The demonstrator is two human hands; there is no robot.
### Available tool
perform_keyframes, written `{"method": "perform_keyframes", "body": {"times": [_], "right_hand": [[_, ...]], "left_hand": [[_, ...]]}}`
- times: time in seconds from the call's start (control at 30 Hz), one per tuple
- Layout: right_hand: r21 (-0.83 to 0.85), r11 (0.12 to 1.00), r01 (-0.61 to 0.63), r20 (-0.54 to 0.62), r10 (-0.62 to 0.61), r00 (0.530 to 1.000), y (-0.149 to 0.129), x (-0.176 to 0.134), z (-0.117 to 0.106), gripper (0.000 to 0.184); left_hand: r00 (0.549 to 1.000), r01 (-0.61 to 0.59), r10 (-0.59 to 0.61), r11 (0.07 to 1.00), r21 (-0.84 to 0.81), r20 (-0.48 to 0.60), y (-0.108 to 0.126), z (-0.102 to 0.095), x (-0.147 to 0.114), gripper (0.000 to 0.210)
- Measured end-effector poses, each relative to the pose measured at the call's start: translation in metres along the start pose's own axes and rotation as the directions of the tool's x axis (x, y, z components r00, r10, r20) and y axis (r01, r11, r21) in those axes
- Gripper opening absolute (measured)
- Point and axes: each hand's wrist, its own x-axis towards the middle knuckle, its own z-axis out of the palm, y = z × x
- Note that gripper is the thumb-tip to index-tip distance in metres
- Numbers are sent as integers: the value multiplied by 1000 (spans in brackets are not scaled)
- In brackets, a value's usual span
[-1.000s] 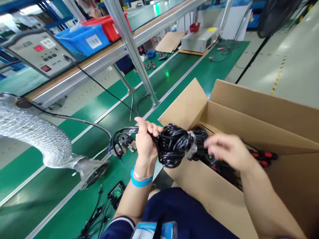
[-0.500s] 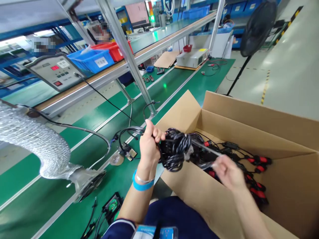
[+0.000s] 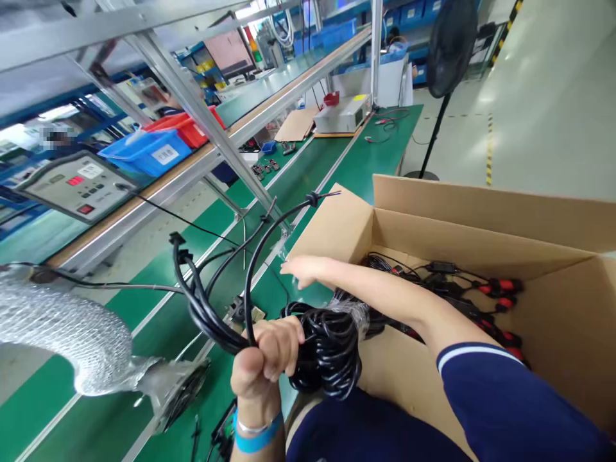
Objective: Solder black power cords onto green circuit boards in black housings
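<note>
My left hand (image 3: 267,353) is closed around a bundle of black cables (image 3: 332,346), with several loose ends sticking up past the thumb. Clear plastic film (image 3: 355,314) wraps part of the coiled section, which hangs between my body and the carton. Reaching across above the coil, my right hand (image 3: 305,269) is over the green bench with its fingers pinched together. A wisp of clear film shows at those fingertips; the exact grip is hard to make out.
An open cardboard box (image 3: 409,366) on the right holds more black cables with red connectors (image 3: 505,285). A silver flexible duct (image 3: 81,340) stands at left. Small parts lie on the green bench (image 3: 332,170) by a metal shelf post (image 3: 212,128). A fan (image 3: 450,51) stands behind.
My right hand has swung left from over the box, crossing above the cables. My left hand has come lower and nearer, tilting the loose cable ends upward. The view has shifted right.
</note>
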Motion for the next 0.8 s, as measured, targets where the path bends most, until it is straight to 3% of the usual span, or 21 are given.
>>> {"method": "perform_keyframes", "body": {"times": [0.07, 0.13, 0.23, 0.3, 0.37, 0.43, 0.53, 0.67, 0.8], "right_hand": [[107, 992, -69, 42, 65, 997, 3, -14, -9, 23], [228, 962, -151, 35, 146, 989, 7, -51, -29, 20], [407, 873, -268, 20, 285, 958, 7, -140, -43, 28], [515, 782, -352, 119, 341, 933, 5, -199, -24, 30], [600, 679, -424, 189, 395, 899, 8, -235, 19, 33], [691, 588, -419, 130, 470, 873, 18, -241, 68, 40], [819, 495, -290, -49, 565, 824, 40, -208, 120, 40], [913, 390, -120, -158, 611, 776, 57, -175, 136, 33], [956, 284, -72, -124, 615, 779, 53, -195, 133, 32]], "left_hand": [[991, 7, -12, 999, -35, -136, -2, -2, 1, 63], [956, 10, -34, 996, -84, -291, -4, -4, 7, 63], [846, 15, -100, 986, -163, -524, -5, -2, 24, 60], [762, 22, -154, 977, -213, -629, -7, 3, 39, 57], [716, 20, -188, 968, -250, -672, -9, 12, 53, 55], [710, 5, -182, 967, -254, -680, -13, 22, 63, 54], [716, -3, -156, 974, -227, -680, -17, 35, 68, 54], [701, 10, -141, 982, -188, -699, -18, 36, 68, 54], [688, 21, -112, 991, -134, -717, -16, 30, 71, 55]]}}
